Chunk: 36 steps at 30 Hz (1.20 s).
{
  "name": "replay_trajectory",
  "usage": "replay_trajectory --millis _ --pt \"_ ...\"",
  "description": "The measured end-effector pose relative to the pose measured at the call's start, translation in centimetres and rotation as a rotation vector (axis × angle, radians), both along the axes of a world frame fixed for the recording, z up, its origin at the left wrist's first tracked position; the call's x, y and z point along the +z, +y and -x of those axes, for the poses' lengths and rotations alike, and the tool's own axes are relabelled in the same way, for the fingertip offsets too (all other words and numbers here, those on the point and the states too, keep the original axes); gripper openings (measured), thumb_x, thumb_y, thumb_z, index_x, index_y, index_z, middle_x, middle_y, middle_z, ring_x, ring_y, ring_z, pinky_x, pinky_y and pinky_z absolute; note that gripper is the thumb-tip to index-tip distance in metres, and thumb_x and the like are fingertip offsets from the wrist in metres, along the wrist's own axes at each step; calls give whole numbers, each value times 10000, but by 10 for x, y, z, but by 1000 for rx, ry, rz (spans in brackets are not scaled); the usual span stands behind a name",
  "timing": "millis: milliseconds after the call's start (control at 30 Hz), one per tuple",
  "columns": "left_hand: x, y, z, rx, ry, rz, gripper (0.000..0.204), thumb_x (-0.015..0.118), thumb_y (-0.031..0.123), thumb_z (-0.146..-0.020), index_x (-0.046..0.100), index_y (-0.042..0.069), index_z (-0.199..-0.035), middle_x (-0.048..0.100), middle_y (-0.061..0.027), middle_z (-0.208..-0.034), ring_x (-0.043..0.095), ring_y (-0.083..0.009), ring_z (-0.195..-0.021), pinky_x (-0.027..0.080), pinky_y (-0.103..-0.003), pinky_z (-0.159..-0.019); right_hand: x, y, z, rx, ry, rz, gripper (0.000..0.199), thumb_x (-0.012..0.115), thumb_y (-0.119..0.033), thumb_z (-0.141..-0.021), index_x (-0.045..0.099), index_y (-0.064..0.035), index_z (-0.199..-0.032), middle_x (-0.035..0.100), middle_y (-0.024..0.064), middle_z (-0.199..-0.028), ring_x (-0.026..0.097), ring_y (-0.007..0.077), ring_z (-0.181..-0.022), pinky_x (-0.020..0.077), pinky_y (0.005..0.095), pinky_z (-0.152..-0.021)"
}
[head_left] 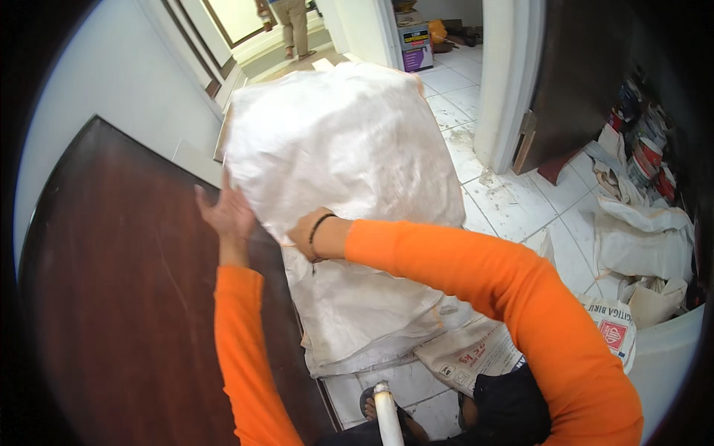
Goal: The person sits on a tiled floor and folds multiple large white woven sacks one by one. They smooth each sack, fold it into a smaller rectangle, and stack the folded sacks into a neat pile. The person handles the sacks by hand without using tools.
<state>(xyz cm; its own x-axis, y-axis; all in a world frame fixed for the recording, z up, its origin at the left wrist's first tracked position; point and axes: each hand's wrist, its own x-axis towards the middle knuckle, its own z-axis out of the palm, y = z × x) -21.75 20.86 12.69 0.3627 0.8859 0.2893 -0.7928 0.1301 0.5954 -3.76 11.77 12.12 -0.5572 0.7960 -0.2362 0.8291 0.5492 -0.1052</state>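
Before you, the sack (342,141) is gripped in your right hand (303,232), its left edge against your open left hand (233,215).

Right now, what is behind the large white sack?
Beyond its far edge, a person's legs and, to the right, a box show. Whatever the sack directly covers cannot be seen.

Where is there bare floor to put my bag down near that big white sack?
The widest bare patch is tiled floor between the big white sack, the door frame and the pale sacks at right. Another lies right of the purple box. It's crowded below, where a printed sack lies by the feet.
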Motion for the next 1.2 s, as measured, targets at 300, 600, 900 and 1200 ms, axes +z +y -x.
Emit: replay_trajectory --millis 300,600,900,1200 --pt "-171 -118 -21 159 483 733 750 443 538 -977 288 6 -1483 368 -196 -1499 401 -347 -1363 375 -487 -1094 -128 7 -1 -17 269 557 797 698 -306 -783 380 -194 -1506 678 171 -1153 677 297 -989 540 395 -804" --pt "-219 -91 33 351 353 621 706 633 259 -926 257 -11 -1458 506 -219 -1323 592 -338 -1155 534 -469 -941 -146 -48 -105 -178 846 37 630 666 -365 -889 453 -78 -1407 606 215 -1187 618 336 -1063 489 424 -938" --pt "-208 -195 28 150 701 684 500 587 113 -931 413 -58 -1367 570 -211 -1244 640 -341 -1074 589 -493 -899 -248 -101 -238 -897 760 238 767 733 -449 -788 506 50 -1324 597 266 -1261 603 363 -1154 474 388 -982" --pt "-199 -195 91 409 905 518 472 544 186 -945 469 28 -1384 569 -116 -1284 611 -235 -1088 541 -369 -858 -157 -146 -212 -588 836 -58 288 682 -284 -849 678 2 -815 659 111 -663 633 167 -594 508 337 -568"
